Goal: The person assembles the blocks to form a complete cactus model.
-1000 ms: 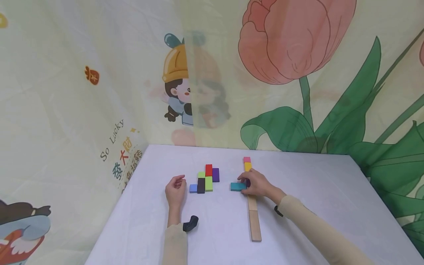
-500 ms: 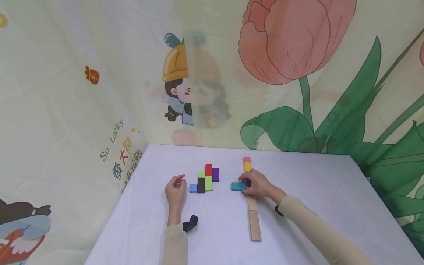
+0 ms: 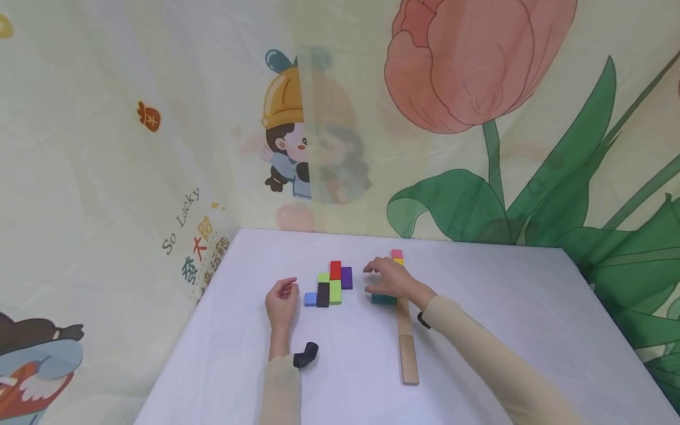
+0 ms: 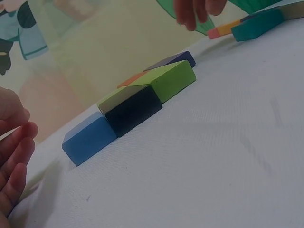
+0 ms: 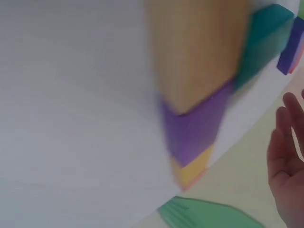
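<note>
My right hand (image 3: 393,278) hovers, fingers spread and holding nothing, over a row of blocks. Below it a teal block (image 3: 383,300) juts left from that row. A pink block (image 3: 396,254) and a yellow block (image 3: 398,261) form the far end. Behind the hand in the head view, a purple block (image 5: 197,126) shows in the right wrist view. Wooden blocks (image 3: 408,360) make the near end. My left hand (image 3: 281,301) rests loosely curled and holds nothing, beside a blue block (image 3: 310,299) that touches a black block (image 3: 323,294).
Lime blocks (image 3: 335,292), a red block (image 3: 335,270) and a purple block (image 3: 346,278) complete the left cluster. All lie on a white table (image 3: 350,366). A printed curtain (image 3: 340,118) hangs behind the table's far edge.
My right hand has let go of the blocks by the teal one, lifted and moved slightly left, its fingers spreading. The left hand stays put. The head view has shifted slightly.
</note>
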Tool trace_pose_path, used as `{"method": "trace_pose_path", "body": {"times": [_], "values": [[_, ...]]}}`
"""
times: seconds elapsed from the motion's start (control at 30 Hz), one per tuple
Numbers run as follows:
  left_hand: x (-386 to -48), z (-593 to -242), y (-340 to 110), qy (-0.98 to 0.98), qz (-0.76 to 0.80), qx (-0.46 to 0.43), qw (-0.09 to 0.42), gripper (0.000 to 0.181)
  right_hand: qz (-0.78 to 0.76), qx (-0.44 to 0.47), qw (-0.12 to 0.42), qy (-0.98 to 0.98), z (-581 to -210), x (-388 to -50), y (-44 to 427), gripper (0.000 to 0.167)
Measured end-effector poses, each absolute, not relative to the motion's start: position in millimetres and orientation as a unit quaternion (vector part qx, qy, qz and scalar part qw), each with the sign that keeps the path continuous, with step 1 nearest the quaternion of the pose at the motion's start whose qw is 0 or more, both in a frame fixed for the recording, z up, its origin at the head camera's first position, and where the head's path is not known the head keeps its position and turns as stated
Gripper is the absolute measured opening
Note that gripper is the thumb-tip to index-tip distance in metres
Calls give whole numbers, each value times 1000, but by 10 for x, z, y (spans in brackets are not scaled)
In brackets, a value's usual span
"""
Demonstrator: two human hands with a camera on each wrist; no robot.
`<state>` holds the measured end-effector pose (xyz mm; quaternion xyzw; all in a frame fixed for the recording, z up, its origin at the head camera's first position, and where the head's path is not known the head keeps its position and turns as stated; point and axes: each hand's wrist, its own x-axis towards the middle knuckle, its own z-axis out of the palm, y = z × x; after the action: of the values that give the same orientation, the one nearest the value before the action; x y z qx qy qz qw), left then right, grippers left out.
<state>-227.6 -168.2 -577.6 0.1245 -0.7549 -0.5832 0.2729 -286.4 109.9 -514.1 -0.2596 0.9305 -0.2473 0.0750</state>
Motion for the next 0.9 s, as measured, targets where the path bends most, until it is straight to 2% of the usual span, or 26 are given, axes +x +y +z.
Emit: {"method": "trace_pose_path", "body": {"times": [0.2,0.43,0.9], "values": [[-2261,-5773,-1669,-754,-587,131,264,12,-229,-250,122,933,-5087,-3022,749,55],[-2270,-5766,-1691,-756,-582,128,271,12,-191,-254,139,938,-5073,-3129,487,57],[-2288,-5772,-1685,-758,-576,122,282,11,-185,-222,151,945,-5097,-3166,516,52]]}}
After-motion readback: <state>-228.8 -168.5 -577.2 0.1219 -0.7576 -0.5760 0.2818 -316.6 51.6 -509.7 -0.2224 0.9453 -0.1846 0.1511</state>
